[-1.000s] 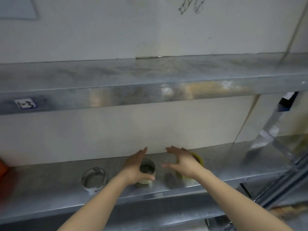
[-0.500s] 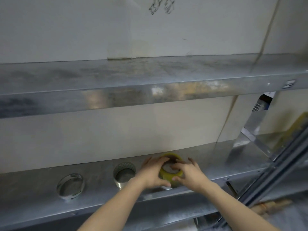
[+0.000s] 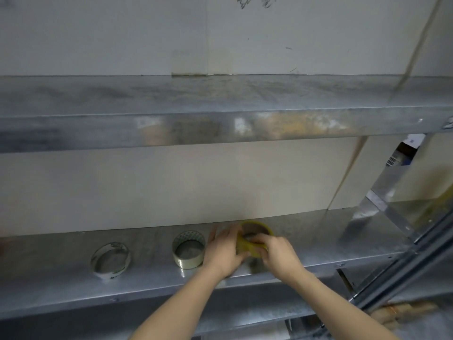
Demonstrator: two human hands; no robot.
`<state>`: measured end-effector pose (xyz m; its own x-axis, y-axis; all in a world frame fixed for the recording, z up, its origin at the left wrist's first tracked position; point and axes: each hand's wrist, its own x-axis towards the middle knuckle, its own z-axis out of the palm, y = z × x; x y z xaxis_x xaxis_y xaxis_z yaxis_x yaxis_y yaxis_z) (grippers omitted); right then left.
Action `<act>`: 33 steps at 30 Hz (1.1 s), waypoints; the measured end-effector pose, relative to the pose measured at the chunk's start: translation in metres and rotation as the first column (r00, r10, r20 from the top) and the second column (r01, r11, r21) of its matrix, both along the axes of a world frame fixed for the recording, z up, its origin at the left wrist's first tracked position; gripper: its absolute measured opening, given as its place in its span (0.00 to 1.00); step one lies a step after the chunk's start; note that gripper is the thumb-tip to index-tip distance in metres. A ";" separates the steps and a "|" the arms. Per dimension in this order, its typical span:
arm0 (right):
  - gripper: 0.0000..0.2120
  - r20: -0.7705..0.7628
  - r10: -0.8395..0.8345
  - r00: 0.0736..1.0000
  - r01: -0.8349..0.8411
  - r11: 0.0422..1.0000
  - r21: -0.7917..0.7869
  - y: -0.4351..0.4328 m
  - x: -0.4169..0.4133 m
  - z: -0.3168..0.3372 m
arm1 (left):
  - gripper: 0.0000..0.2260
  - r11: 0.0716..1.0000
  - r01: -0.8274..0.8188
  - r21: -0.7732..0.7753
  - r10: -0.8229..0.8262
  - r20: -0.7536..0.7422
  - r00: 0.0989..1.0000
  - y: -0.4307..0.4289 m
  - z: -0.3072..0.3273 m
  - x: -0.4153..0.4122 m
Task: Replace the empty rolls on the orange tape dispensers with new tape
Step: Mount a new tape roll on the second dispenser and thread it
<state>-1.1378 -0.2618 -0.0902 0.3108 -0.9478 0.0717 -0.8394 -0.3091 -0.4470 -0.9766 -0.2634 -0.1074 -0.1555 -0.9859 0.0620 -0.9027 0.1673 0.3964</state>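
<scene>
A yellow roll of tape (image 3: 255, 235) rests on the lower metal shelf (image 3: 318, 241), tipped toward me. My left hand (image 3: 224, 251) cups its left side and my right hand (image 3: 277, 251) grips its front rim, so both hands hold it. To the left stands a clear tape roll (image 3: 188, 250) with a patterned core. Further left lies a thin, nearly used-up white roll (image 3: 110, 258). No orange dispenser is in view.
An upper metal shelf (image 3: 220, 114) runs across the view above the hands. A pale board backs both shelves. Slanted metal braces and rails (image 3: 402, 261) stand at the right edge. Something brown lies low at the bottom right (image 3: 402, 312).
Both hands left the clear roll, moved right and closed around the yellow roll, which is now tipped up. The camera view also shifted to the right.
</scene>
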 end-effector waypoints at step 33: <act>0.23 0.393 0.418 0.819 -0.457 0.889 0.007 0.172 0.624 0.099 | 0.03 0.765 -0.633 -0.121 0.587 -0.275 0.761 0.233 0.134 0.600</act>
<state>-0.5139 -0.0896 0.0091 0.6632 -0.7261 0.1814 -0.3911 -0.5429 -0.7432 -0.3768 -0.0307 0.0269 0.5145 -0.8286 0.2209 -0.7380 -0.2965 0.6062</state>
